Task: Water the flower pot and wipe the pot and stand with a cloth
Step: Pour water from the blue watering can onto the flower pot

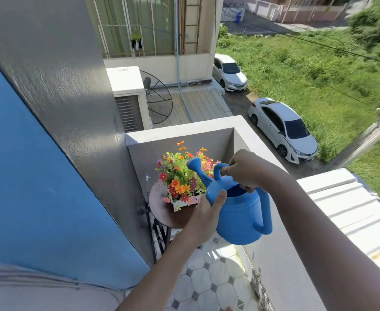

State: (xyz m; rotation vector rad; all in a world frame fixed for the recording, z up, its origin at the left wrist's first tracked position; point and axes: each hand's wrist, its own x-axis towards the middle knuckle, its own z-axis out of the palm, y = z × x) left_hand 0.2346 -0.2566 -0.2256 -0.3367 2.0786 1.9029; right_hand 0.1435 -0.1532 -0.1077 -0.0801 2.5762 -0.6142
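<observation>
Watering step. Right hand (249,169): fingers clamped round the top handle of the watering can (240,216). Left hand (207,209) props the can's shoulder, thumb flat on it. Its fingers are hidden underneath, so we can't tell if they wrap. Flower pot (185,202) sits on the stand (162,205) top, right of its middle. Rose (193,163) hangs over the blooms, can barely tipped. We'd tip slowly, keep the rose over the pot's middle, and avoid flooding the stand.

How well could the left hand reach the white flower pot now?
Probably yes: the left hand looks close beside the white flower pot, nothing between, but it steadies the blue watering can gripped by the right hand.
</observation>
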